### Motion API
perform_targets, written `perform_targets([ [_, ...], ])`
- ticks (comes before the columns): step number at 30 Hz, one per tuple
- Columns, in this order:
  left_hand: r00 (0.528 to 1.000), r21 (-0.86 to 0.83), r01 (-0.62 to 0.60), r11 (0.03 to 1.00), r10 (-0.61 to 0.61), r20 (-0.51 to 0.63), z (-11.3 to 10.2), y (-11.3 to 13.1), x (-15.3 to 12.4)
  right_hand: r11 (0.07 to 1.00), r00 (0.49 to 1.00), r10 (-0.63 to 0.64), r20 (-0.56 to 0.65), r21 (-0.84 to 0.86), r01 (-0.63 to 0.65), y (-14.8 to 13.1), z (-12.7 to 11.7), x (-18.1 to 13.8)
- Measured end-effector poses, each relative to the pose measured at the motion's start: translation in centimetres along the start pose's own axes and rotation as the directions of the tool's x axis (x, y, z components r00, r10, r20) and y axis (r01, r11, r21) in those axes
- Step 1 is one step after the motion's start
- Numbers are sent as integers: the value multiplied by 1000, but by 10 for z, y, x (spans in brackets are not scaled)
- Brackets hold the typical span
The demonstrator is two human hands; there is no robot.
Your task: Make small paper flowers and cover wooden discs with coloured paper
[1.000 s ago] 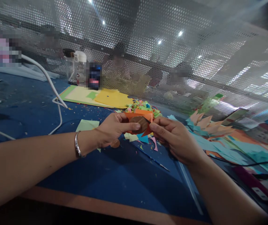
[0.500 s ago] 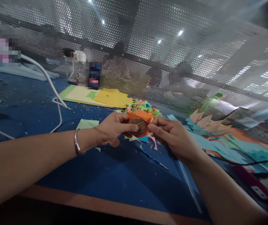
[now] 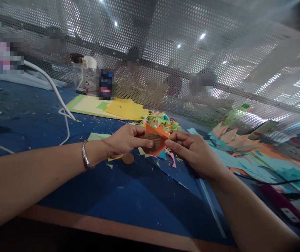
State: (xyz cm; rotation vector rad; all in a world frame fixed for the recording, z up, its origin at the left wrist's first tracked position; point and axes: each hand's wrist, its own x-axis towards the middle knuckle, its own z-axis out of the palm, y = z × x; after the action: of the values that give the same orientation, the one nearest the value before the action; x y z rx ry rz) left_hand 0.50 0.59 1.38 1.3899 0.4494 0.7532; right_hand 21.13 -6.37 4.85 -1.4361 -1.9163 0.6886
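Note:
My left hand (image 3: pixel 125 141) pinches a small orange paper piece (image 3: pixel 157 135) with a ribbed brown oval (image 3: pixel 151 142) on its front, thumb pressed on the oval. A silver bracelet (image 3: pixel 85 159) sits on that wrist. My right hand (image 3: pixel 195 153) is closed at the paper's right edge, fingertips pinching it. Both hands hover just above the blue table (image 3: pixel 128 196). A loose brown paper disc (image 3: pixel 127 158) lies on the table under my left hand.
Coloured paper scraps (image 3: pixel 158 119) are heaped behind the hands. Yellow and green sheets (image 3: pixel 107 107) and a water bottle (image 3: pixel 89 76) lie at the back. A white cable (image 3: pixel 57 101) crosses the left. Teal and orange cut paper (image 3: pixel 246 154) spreads right. A perforated screen (image 3: pixel 192 52) backs the table.
Both hands with the orange piece have drifted slightly down and left. The orange paper has turned in the fingers, and the brown oval now sits more squarely on it.

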Motion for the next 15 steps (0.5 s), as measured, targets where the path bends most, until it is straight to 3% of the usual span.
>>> perform_targets([
  [7, 999, 8, 35, 999, -35, 17, -4, 0, 1, 997, 999, -48, -8, -65, 47, 2, -1, 1],
  [15, 987, 118, 65, 991, -82, 142, -9, 7, 1, 994, 999, -26, 30, -102, 29, 5, 0, -1],
])
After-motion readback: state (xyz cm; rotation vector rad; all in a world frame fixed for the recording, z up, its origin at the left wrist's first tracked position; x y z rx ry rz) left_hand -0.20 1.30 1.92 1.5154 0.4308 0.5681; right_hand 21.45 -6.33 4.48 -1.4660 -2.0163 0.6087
